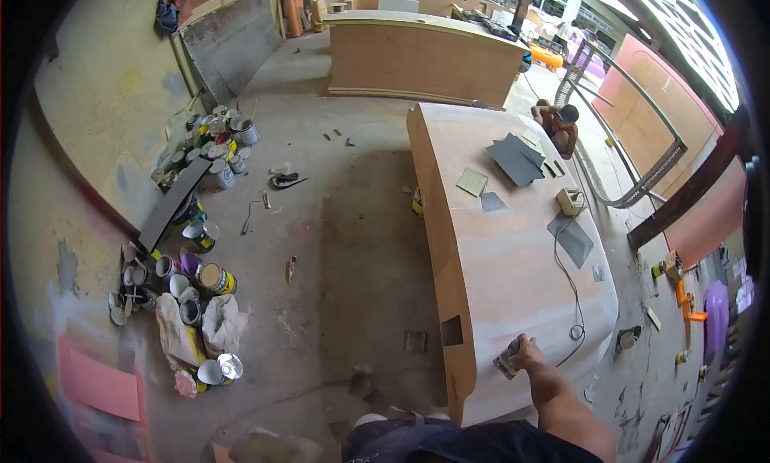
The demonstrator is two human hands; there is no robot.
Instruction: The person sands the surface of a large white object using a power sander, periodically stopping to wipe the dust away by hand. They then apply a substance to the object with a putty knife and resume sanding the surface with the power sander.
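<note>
My right hand (527, 353) reaches in from the lower right, its fingers wrapped round a greyish sanding block (507, 362). That block rests against the pale top of a long wooden counter (521, 286), near its close end and left edge. The counter's side is bare brown wood with a square cutout (452, 331) just left of the hand. Farther up the top lie dark sandpaper sheets (516, 160), a greenish square sheet (472, 181), a grey sheet (571, 240) and a beige corded power tool (570, 201). My left hand does not show.
Paint cans (216, 278) and rags (224, 325) crowd the floor along the left wall. Another wooden counter (425, 62) stands at the back. A co-worker (561, 126) crouches beyond the right edge. A black cord (571, 290) trails over the counter top. A curved metal frame (642, 198) stands right.
</note>
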